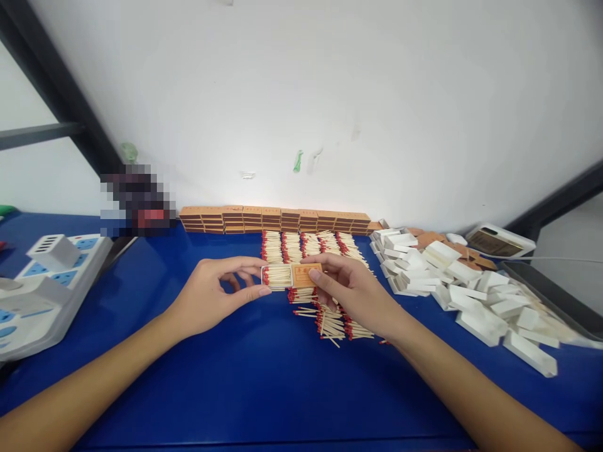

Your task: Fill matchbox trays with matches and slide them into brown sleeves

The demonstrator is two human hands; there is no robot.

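Two hands (207, 296) (358, 294), one matchbox (292, 275), one power strip (56, 304)

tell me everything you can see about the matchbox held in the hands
The matchbox is small and looks like cardboard: an orange-brown sleeve with a faint print, and a white inner tray slid halfway out to the left, packed with red-tipped matches. It lies level, held above the blue table. The left hand pinches the tray end; the right hand grips the sleeve.

Left hand (207, 296), right hand (354, 294), both pinched.
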